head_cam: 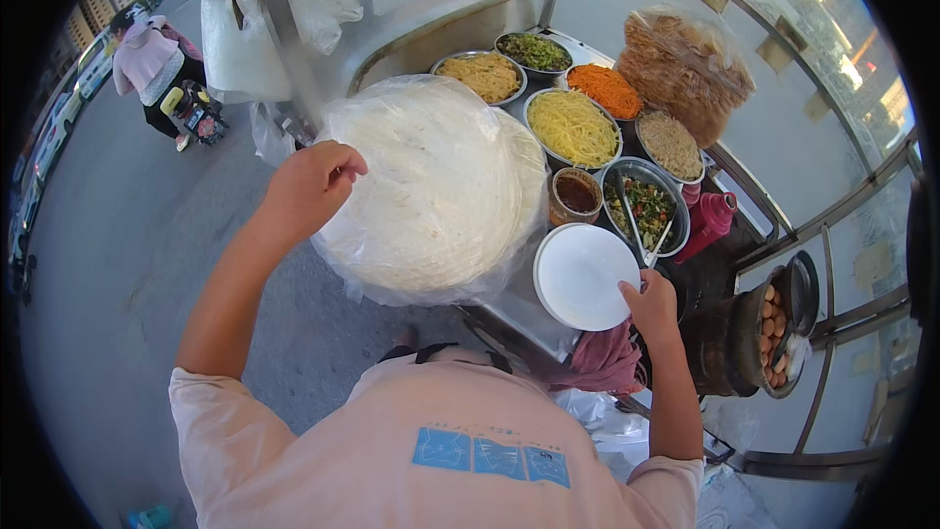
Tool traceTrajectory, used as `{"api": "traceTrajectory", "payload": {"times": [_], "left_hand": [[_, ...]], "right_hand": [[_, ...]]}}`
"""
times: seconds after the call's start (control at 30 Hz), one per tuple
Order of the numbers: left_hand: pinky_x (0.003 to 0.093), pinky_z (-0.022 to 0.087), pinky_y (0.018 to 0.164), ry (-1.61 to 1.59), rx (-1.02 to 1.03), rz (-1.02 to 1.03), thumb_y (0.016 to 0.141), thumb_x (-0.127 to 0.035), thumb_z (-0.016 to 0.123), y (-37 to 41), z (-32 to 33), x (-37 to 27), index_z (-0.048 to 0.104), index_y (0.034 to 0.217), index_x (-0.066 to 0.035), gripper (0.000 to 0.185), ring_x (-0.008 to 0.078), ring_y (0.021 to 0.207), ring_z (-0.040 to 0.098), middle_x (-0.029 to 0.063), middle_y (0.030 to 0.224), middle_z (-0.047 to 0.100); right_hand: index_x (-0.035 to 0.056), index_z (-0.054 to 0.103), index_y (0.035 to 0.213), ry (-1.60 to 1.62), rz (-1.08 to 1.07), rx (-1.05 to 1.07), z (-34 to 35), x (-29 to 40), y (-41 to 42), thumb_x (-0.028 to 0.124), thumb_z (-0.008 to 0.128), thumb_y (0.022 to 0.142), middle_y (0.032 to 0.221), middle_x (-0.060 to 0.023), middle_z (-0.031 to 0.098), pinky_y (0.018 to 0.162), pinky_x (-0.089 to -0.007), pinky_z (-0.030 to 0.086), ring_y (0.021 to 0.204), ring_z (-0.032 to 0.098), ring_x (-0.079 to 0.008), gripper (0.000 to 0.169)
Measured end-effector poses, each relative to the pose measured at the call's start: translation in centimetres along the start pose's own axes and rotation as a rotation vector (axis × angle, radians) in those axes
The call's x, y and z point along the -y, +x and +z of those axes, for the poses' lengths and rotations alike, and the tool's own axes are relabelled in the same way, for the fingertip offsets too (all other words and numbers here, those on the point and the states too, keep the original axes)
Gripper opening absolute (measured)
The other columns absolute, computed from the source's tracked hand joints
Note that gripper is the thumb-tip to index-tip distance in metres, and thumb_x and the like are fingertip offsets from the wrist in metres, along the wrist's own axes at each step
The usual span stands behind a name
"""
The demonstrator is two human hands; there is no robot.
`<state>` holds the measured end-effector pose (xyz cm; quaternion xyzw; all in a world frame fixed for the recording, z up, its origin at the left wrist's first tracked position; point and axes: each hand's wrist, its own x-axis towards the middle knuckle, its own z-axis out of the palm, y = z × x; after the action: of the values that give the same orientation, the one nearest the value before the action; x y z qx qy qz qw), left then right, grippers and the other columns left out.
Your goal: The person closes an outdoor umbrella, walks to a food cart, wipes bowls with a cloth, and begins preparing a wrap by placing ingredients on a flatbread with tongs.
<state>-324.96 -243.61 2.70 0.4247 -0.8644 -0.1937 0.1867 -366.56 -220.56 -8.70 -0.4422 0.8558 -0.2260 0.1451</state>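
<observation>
My left hand (317, 180) hovers at the left edge of a large stack of round flatbreads (422, 184) wrapped in clear plastic; its fingers are curled, and whether they pinch the film is unclear. With my right hand (650, 303) I grip the right rim of a white plate (586, 275), which lies over another plate or more. Just beyond the plates stand a tub of dark red sauce (576, 193) and a steel bowl of chopped vegetables (646, 206) with metal tongs (630, 217) in it. Farther back are bowls of yellow shreds (573, 127) and shredded carrot (604, 90).
A bag of brown crisp sheets (683, 70) stands at the back right, near a pink bottle (709, 224). A pot of eggs (772, 334) is at the right, a pink cloth (606, 360) by the counter edge. A person with a scooter (198, 114) is on the road.
</observation>
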Motion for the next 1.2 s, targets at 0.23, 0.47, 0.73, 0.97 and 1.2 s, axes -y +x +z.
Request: {"api": "traceTrajectory", "payload": {"times": [0.23,0.47,0.73,0.97,1.2], "left_hand": [[0.0408,0.037,0.104,0.057,0.367,0.408,0.069,-0.034,0.080,2.9,1.1,4.7,0.057,0.120,-0.005,0.062,0.0353,0.123,0.046,0.0197,0.130,0.050],[0.0529,0.022,0.112,0.229,0.405,0.715,0.060,-0.031,0.085,-1.0,3.3,5.0,0.039,0.141,-0.009,0.095,0.0395,0.141,0.024,0.0213,0.152,0.026],[0.0543,0.023,0.111,0.023,0.279,0.735,0.055,-0.024,0.085,-1.7,4.6,7.5,0.039,0.141,-0.010,0.098,0.0394,0.139,0.028,0.0199,0.151,0.028],[0.0504,0.030,0.108,-0.139,0.180,0.643,0.071,-0.025,0.079,-4.5,4.2,8.9,0.045,0.136,-0.005,0.075,0.0375,0.133,0.037,0.0198,0.145,0.037],[0.0419,0.039,0.102,-0.298,-0.040,0.473,0.080,-0.021,0.072,-9.9,5.2,7.0,0.052,0.127,-0.002,0.055,0.0339,0.121,0.048,0.0172,0.131,0.050]], "right_hand": [[0.0004,0.066,0.096,-0.199,-0.055,-0.250,-1.4,11.5,-4.9,0.018,0.065,0.086,0.086,-0.0170,0.068,0.064,-0.0366,0.051,0.073,0.067,-0.0269,0.020],[-0.0017,0.067,0.101,0.402,0.000,-0.156,5.2,17.8,-3.6,0.016,0.064,0.087,0.093,-0.0146,0.069,0.070,-0.0313,0.051,0.079,0.066,-0.0194,0.023],[-0.0004,0.066,0.103,0.275,0.577,-0.199,3.5,2.6,-7.9,0.034,0.064,0.088,0.092,-0.0122,0.068,0.066,-0.0327,0.053,0.075,0.066,-0.0231,0.038],[-0.0065,0.059,0.112,0.937,0.548,-0.049,8.3,1.3,-5.0,0.027,0.066,0.088,0.097,-0.0149,0.066,0.063,-0.0386,0.058,0.076,0.068,-0.0265,0.042],[-0.0110,0.058,0.107,0.929,0.540,-0.019,8.9,-7.7,-4.1,0.017,0.057,0.092,0.093,-0.0161,0.063,0.064,-0.0385,0.053,0.077,0.062,-0.0259,0.031]]}}
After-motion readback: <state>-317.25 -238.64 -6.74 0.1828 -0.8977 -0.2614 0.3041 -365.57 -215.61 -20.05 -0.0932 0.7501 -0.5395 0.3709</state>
